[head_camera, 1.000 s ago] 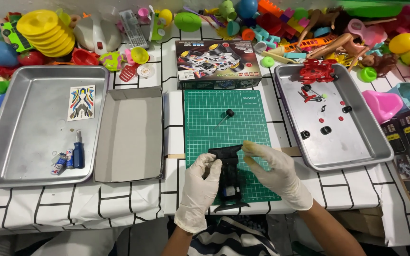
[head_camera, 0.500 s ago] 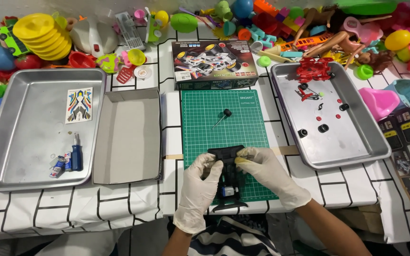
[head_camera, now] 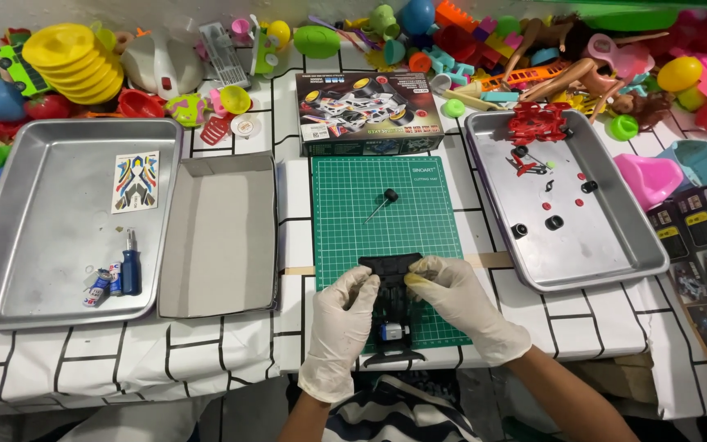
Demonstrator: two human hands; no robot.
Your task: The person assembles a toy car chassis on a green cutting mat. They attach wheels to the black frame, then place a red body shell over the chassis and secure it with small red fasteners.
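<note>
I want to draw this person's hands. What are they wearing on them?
Both hands wear thin, whitish gloves, a bit wrinkly, ending at the wrists. The left hand and right hand look the same. Past the gloves the forearms are bare: no sleeves, watch or bracelets show.

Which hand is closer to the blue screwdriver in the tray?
Left. The left hand is nearer the blue screwdriver, which lies off to its left; the right hand is farther right.
</note>
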